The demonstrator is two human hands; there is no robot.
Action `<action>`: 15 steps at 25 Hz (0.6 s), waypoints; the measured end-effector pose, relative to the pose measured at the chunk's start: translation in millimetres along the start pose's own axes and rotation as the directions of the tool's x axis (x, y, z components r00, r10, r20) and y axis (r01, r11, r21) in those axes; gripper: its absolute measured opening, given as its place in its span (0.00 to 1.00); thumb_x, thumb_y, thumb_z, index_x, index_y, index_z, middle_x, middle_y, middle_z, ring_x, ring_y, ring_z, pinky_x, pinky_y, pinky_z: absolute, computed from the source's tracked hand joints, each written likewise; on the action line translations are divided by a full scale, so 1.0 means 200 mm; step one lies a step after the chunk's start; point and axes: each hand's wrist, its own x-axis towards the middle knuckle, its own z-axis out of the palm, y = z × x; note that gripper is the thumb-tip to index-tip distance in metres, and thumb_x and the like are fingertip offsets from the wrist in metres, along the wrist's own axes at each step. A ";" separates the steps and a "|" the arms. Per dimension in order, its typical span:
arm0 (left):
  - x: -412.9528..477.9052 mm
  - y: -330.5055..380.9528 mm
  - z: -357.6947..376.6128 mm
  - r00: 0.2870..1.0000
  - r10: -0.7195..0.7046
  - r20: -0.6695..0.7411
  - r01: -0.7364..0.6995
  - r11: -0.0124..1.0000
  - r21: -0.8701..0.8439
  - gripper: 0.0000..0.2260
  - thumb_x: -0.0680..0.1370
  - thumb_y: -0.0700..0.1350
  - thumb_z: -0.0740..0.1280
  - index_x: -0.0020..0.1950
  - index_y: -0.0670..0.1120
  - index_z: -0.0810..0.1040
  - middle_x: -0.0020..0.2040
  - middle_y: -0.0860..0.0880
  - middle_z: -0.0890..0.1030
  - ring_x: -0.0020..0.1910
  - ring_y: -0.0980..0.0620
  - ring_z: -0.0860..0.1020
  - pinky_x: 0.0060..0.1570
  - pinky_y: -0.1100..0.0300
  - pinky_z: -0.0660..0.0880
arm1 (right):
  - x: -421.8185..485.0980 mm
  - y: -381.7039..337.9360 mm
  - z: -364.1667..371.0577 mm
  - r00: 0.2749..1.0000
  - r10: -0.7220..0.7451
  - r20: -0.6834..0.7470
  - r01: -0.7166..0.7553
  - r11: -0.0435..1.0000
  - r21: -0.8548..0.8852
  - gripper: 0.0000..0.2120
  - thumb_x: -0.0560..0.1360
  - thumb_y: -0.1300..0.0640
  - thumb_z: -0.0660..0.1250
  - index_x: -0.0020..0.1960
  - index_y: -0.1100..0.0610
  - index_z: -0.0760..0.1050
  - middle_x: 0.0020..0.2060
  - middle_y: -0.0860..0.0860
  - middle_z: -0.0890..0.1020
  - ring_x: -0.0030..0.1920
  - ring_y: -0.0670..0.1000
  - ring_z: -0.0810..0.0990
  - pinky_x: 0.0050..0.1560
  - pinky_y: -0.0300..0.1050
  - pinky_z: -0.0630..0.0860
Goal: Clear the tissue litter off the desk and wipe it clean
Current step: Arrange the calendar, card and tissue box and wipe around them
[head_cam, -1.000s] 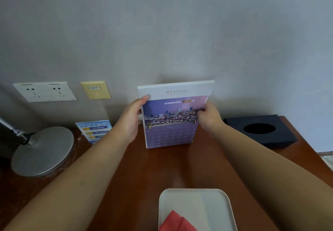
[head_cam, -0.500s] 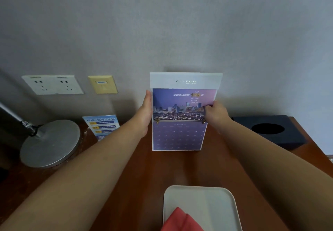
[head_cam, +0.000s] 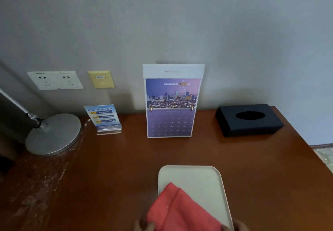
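1. Only a bit of the left hand (head_cam: 144, 225) shows, at the very bottom of the view. It is just beside the left edge of the red cloth (head_cam: 180, 211).
2. It is too blurry to tell if its fingers are apart or together, or if they hold the cloth.
3. A bit of the right hand (head_cam: 240, 225) shows at the bottom too, by the near right corner of the tray (head_cam: 198, 176). I cannot tell how its fingers are set either.
4. The cloth lies folded on the white tray and hangs over its left side.
5. The tray sits at the near edge of the brown desk (head_cam: 117, 167).
6. At the back, a calendar (head_cam: 172, 104) leans on the wall.
7. A black box (head_cam: 248, 122) sits to its right, and a small sign (head_cam: 103, 118) and a lamp base (head_cam: 54, 134) to its left.
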 end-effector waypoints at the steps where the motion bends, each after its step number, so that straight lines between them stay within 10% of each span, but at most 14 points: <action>1: -0.02 -0.03 0.00 0.999 -0.016 0.050 0.013 0.999 0.052 0.58 0.39 0.59 0.81 0.66 0.38 0.73 0.65 0.39 0.75 0.63 0.43 0.74 0.66 0.49 0.67 | -0.02 0.03 -0.02 0.998 0.066 0.000 -0.066 0.996 0.059 0.20 0.64 0.63 0.74 0.51 0.75 0.77 0.49 0.70 0.80 0.48 0.61 0.76 0.50 0.50 0.68; 3: -0.23 0.04 -0.04 0.983 -0.008 0.182 -0.009 0.996 0.094 0.40 0.60 0.47 0.79 0.69 0.38 0.70 0.68 0.40 0.72 0.65 0.45 0.72 0.67 0.54 0.65 | 0.00 0.06 -0.04 0.988 0.143 0.060 -0.140 0.989 -0.057 0.15 0.70 0.59 0.72 0.52 0.68 0.79 0.51 0.65 0.81 0.48 0.59 0.78 0.45 0.45 0.67; 9: -0.53 0.19 -0.05 0.961 -0.022 0.276 0.052 0.993 -0.102 0.08 0.74 0.40 0.67 0.51 0.39 0.76 0.38 0.43 0.75 0.35 0.47 0.73 0.34 0.61 0.68 | 0.10 0.05 -0.08 0.981 0.086 0.176 -0.031 0.955 -0.295 0.31 0.54 0.39 0.64 0.48 0.59 0.79 0.45 0.55 0.83 0.45 0.54 0.81 0.45 0.44 0.78; 15: -0.65 0.09 -0.07 0.953 -0.106 0.285 0.160 0.971 -0.176 0.03 0.75 0.43 0.66 0.45 0.44 0.74 0.37 0.45 0.74 0.35 0.49 0.71 0.34 0.62 0.68 | 0.10 0.07 -0.14 0.979 0.080 0.189 -0.025 0.961 -0.274 0.23 0.63 0.43 0.67 0.46 0.62 0.79 0.43 0.57 0.82 0.43 0.57 0.80 0.43 0.45 0.76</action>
